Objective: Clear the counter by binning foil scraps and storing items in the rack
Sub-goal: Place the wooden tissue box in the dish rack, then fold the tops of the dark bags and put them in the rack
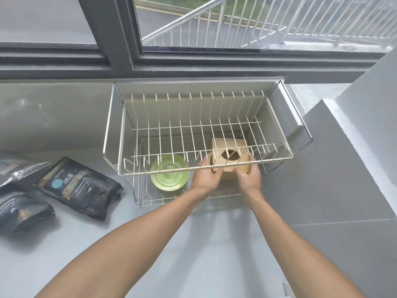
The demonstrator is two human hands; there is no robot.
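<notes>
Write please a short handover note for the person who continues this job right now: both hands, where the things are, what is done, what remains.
Left hand and right hand: both grip the wooden box, sliding it onto the lower tier of the rack.
Green plate: already on the lower tier, left of the box.
Upper tier: nothing on it.
Left to do: release the box; three dark pouches lie on the counter, left of the rack. No foil scraps or bin in view.
</notes>
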